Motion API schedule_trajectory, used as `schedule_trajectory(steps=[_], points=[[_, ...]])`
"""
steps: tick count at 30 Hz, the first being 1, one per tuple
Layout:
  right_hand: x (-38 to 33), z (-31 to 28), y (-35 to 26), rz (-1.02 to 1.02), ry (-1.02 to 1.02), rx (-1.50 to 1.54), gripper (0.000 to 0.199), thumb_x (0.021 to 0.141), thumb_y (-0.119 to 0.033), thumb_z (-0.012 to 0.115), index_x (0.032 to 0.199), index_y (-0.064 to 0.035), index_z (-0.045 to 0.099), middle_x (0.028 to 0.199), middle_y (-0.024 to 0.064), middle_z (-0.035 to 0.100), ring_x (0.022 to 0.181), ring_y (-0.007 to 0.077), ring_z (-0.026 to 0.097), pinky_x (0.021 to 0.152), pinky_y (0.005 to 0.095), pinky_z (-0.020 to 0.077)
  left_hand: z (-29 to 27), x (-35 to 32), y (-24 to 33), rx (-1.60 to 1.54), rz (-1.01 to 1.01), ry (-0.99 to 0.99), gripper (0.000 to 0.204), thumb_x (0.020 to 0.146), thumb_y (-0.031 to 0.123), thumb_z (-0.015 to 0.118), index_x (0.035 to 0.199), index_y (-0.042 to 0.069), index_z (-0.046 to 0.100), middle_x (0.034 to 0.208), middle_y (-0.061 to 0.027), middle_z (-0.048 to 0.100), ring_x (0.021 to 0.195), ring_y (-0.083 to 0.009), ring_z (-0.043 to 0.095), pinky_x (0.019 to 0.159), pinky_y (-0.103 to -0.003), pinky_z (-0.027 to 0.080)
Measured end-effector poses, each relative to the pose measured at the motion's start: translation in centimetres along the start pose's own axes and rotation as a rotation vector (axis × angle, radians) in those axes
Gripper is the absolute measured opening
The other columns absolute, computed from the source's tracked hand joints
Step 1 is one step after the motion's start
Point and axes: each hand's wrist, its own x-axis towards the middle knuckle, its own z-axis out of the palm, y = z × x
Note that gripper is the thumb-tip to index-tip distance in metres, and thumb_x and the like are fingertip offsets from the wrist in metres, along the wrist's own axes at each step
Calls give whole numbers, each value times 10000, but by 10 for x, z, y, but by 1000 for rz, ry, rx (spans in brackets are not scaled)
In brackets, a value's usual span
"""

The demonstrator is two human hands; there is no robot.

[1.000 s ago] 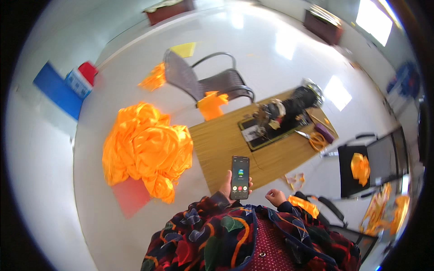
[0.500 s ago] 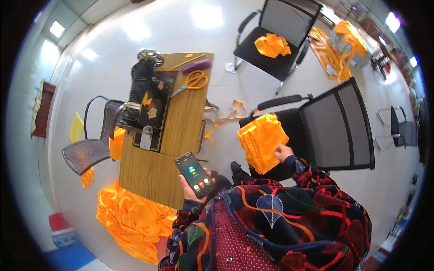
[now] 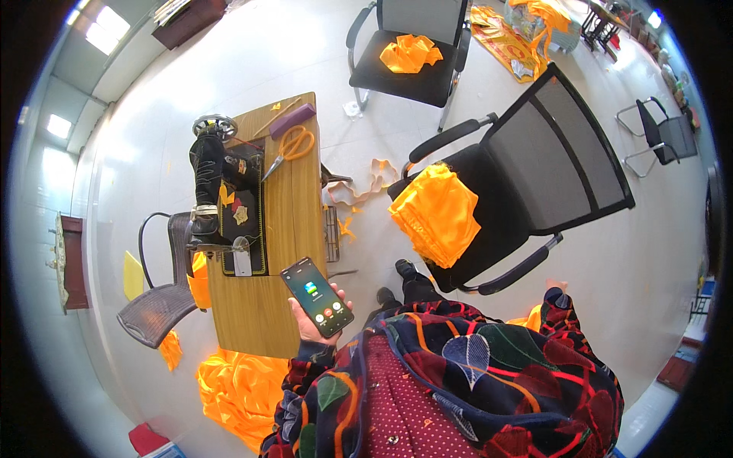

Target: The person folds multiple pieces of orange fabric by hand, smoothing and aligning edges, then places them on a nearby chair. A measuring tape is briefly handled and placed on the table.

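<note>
My left hand (image 3: 311, 324) is closed around a black smartphone (image 3: 316, 296), screen up, showing a call display with a red button between two white ones. The phone is over the front edge of a wooden sewing table (image 3: 256, 320). My right hand (image 3: 557, 287) is out at the right, beyond the chair's armrest; it looks small and foreshortened, and its fingers cannot be made out. A stack of folded orange satin cloth (image 3: 435, 215) rests on the seat of the black mesh chair (image 3: 508, 191), apart from both hands.
A black sewing machine (image 3: 210, 175) stands on the table near orange-handled scissors (image 3: 294, 145) and a purple block (image 3: 292, 120). Orange cloth (image 3: 240, 389) heaps on the floor, lower left. Another black chair (image 3: 408, 69) holds crumpled orange cloth (image 3: 411, 53). A brown wicker chair (image 3: 160, 309) stands left.
My right hand has left the orange cloth stack and moved right, past the chair's armrest. The view has shifted. The phone stays in my left hand.
</note>
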Motion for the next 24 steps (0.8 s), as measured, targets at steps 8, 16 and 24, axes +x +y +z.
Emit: schedule_trajectory(steps=[8,16,24], points=[[-32,68,17,-160,-152,149,927,670,-507,697,1294,88,355,1343,263,368,1269,350,342,1053,382,273,-8,-1,-2,80,-142,-30,767,810,725,267,1202,99,475,1077,-112,566,958,-285,570,804,-499,478],[-29,110,-13,-89,-271,483,627,658,-370,771,1024,105,590,986,199,626,911,290,595,820,356,453,14,29,-18,187,-180,11,759,825,713,243,1223,106,466,1123,-119,556,984,-287,569,820,-505,477],[-36,115,-25,401,-659,839,495,700,-444,712,1069,-169,531,1061,28,582,1010,254,508,879,536,306,7,76,-4,205,-144,-29,787,820,715,252,1233,76,456,1149,-132,542,1005,-307,553,836,-489,470]])
